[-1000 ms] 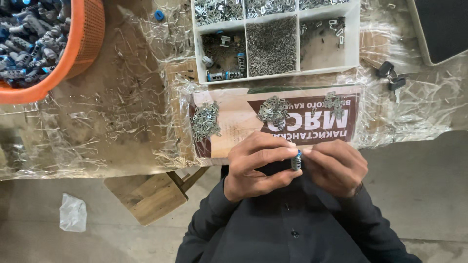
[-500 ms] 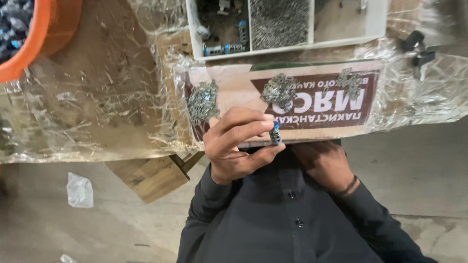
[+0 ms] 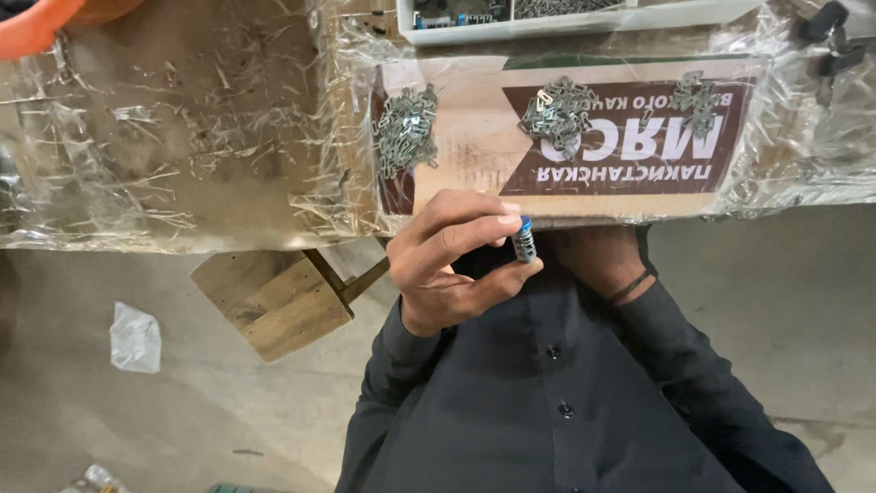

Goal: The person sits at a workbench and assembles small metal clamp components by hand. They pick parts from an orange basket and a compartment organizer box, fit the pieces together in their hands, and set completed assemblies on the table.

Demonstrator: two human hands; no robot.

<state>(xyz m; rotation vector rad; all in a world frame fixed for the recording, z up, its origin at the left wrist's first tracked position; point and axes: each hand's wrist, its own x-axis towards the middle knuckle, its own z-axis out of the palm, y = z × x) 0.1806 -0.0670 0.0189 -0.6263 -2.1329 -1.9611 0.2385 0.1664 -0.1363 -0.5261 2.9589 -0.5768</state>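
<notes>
Covering the table (image 3: 182,137), crinkled clear film lies over cardboard with three clip piles (image 3: 406,128); concrete floor below. Left hand (image 3: 447,260) pinches a small grey cylinder (image 3: 524,241), blue-capped, upright, between thumb and fingers. Right hand (image 3: 598,256), at 3 o'clock: fingers hidden, cannot tell.

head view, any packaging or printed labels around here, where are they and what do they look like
Flattened cardboard box panel: on the table edge under clear plastic wrap, rectangular, tan with a dark brown block of white lettering and a green strip on top.
Small cylindrical part: in the left hand fingers, grey with a blue cap, no label visible.
</notes>
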